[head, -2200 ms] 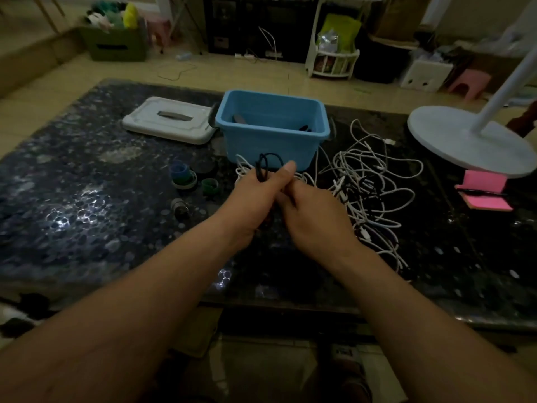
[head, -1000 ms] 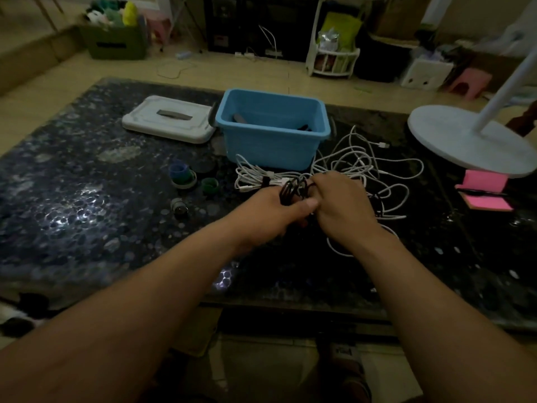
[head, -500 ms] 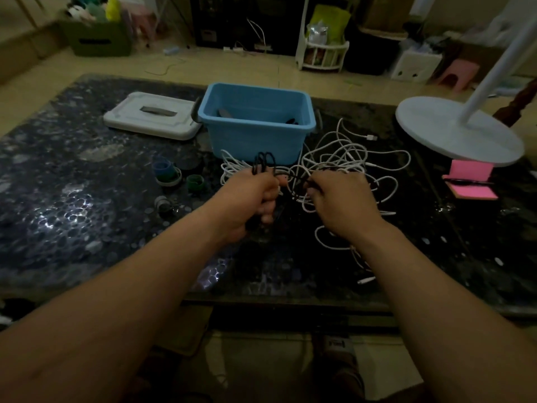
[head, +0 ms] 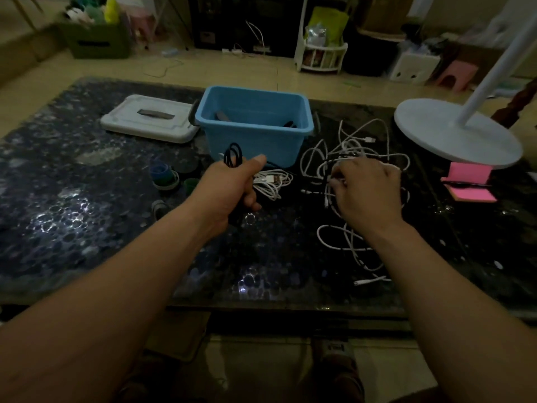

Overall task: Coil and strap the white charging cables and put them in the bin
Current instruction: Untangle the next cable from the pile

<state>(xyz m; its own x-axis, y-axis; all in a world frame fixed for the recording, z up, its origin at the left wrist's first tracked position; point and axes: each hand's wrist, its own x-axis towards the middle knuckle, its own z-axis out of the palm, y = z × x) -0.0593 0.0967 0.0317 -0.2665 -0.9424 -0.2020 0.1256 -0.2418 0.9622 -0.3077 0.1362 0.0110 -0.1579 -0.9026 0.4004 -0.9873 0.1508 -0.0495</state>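
A blue bin (head: 255, 141) stands at the table's middle back with dark items inside. My left hand (head: 229, 190) is closed around a bundle of black straps (head: 233, 155) whose loops stick up above the fist, just in front of the bin. A coiled white cable (head: 271, 183) lies on the table to the right of that hand. My right hand (head: 366, 193) rests on a tangled pile of white charging cables (head: 351, 152), its fingers curled into the strands. More loose white cable (head: 345, 245) trails toward the near edge.
A white bin lid (head: 151, 119) lies left of the bin. Small tape rolls (head: 162, 175) sit on the dark table (head: 72, 213). A white lamp base (head: 453, 138) and pink sticky notes (head: 467, 184) occupy the right side.
My hands have moved apart: the left one stays by the bin with the black straps, the right one has shifted right onto the tangled white cables.
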